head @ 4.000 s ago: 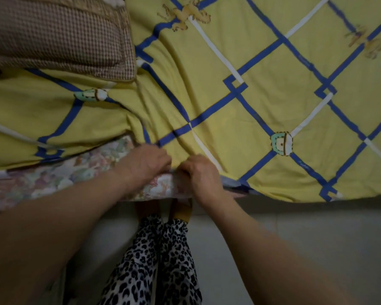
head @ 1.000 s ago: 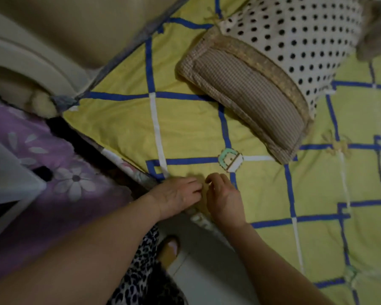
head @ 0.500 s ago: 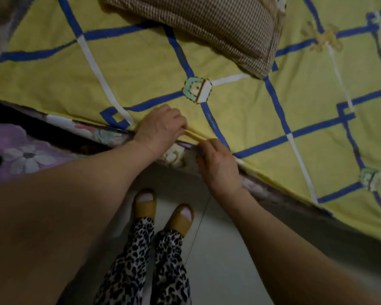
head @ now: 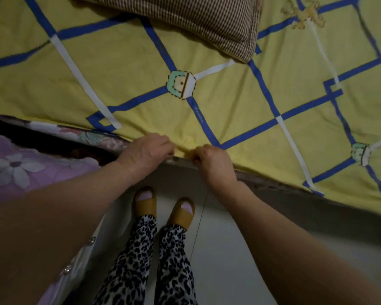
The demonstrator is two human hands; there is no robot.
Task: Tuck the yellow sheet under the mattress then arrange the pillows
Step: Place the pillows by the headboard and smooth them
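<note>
In the head view, the only 1 given, the person is standing at the bed's side with both hands working the near hem of the yellow sheet, which is lying spread across the mattress and filling the picture from 9 o'clock through 12 to 3 o'clock. The left hand is sitting at the hem just left of centre, knuckles up, its fingers curled together over a small bunched fold of the cloth; the right hand is sitting just beside it toward 3 o'clock, fingers curled and pinching the same edge. A narrow gathered strip of sheet is showing between the 2 hands. The brown checked pillow is lying at 12 o'clock on the sheet, well apart from the hands. A floral edge is peeking out under the hem toward 9 o'clock, and a purple flowered cloth is lying farther toward 8 o'clock. Yellow slippers are standing on the pale floor at 6 o'clock. The risks, as I judge them: the bunched fold is likely getting pushed under as a lump, leaving a ridge; pulling too hard here is liable to be dragging the surface askew and shifting the pillow; and toward 4 o'clock the hem is hanging loose, so it may be slipping out again.
</note>
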